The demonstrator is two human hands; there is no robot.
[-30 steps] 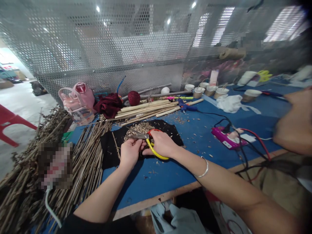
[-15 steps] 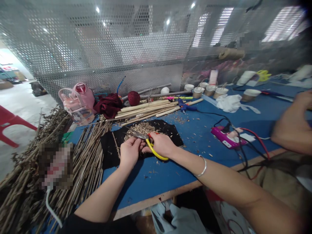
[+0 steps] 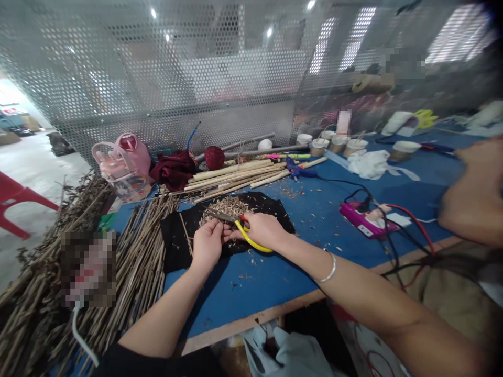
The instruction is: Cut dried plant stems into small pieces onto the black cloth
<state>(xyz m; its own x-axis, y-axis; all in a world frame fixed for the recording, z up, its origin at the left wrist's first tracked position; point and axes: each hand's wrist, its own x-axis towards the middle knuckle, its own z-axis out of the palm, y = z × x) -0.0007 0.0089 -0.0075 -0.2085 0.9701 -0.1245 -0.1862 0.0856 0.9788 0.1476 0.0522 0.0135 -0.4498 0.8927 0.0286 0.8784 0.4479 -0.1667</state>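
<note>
My right hand (image 3: 264, 230) is closed on scissors (image 3: 253, 243) with yellow and red handles, their blades pointing left over a heap of small cut stem pieces (image 3: 226, 206). The heap lies on a black cloth (image 3: 173, 238) spread on the blue table. Close beside the blades, my left hand (image 3: 208, 242) is closed, thumb and fingers pinched together; what it holds is too small or hidden to make out. A thin stem (image 3: 186, 233) lies on the cloth to the left of that hand.
Dry stalks (image 3: 135, 262) are piled at the left. Pale sticks (image 3: 236, 174), a blue glue gun (image 3: 298, 170) and a pink bottle (image 3: 129, 170) stand or lie behind. A purple power strip (image 3: 365, 220) with cables and another person's arm (image 3: 471, 204) are at the right.
Both hands stay almost in place over the heap, and the scissor blades look closer together. The other person's hand at the right has shifted left.
</note>
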